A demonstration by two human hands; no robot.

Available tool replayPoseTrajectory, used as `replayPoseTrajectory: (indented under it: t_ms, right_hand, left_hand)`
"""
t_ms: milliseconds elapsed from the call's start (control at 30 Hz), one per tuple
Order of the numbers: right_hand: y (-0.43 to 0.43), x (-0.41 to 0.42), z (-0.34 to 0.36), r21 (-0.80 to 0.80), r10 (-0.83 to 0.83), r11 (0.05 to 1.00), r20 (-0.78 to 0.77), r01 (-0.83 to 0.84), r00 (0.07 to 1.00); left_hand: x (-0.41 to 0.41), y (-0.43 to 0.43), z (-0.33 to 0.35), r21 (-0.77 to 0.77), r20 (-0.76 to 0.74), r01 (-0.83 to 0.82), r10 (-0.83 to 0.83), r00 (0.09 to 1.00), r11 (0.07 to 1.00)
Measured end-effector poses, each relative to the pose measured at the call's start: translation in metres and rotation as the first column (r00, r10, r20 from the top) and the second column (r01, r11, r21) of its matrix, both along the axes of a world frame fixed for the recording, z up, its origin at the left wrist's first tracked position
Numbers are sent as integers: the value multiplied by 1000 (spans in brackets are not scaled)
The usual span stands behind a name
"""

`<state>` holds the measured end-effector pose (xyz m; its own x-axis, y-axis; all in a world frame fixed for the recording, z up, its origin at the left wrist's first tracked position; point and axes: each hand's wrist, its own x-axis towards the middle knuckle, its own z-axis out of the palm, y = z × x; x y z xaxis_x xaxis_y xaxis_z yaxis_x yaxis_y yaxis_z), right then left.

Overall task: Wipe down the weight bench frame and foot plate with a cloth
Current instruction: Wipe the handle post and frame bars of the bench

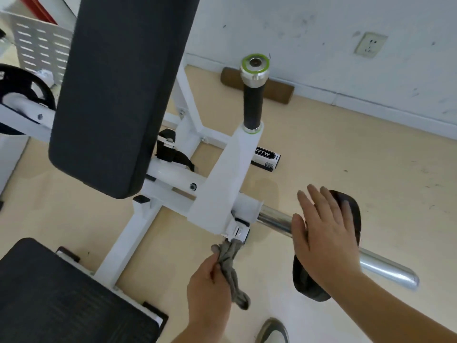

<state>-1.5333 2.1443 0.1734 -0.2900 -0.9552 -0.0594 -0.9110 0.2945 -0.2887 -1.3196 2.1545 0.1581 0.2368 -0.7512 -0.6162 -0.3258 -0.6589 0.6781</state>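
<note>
Beige floor and white wall seen at 12 o'clock | grey cloth gripped by left hand at 6 o'clock, held against white bench frame | right hand laid flat, fingers straight, on black disc at 4 o'clock

From frame, back pad stood at ten o'clock, seat pad at eight. Below, cloth touched frame's corner; bar ran toward four.

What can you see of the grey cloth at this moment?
The grey fabric cloth is bunched and twisted into a rope-like strand. The left hand grips its middle. Its upper end touches the lower corner of the white metal bench frame; its lower tail hangs free above the beige floor.
</note>
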Motion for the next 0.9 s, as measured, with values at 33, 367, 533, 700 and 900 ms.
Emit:
replayPoseTrajectory:
  t_ms: [33,367,533,700,900]
  right_hand:
    - [0,16,6,-54,101,994,99,-96,990]
    - [-71,108,25,-122,431,894,-34,-432,902]
    - [-76,114,0,-358,375,862,-26,-359,927]
    - [-76,114,-9,-497,371,800,-32,-337,928]
    - [-82,114,-29,-664,361,693,-19,-281,933]
  left_hand:
    - [7,-3,2,-2,-18,-73,73,997,997]
    - [24,-26,38,-162,-457,-410,299,837,898]
    - [3,-34,19,-286,-558,-370,161,814,884]
    - [-23,-46,-26,-460,-620,-450,87,780,765]
    - [-47,-59,-103,-595,-568,-575,211,795,562]
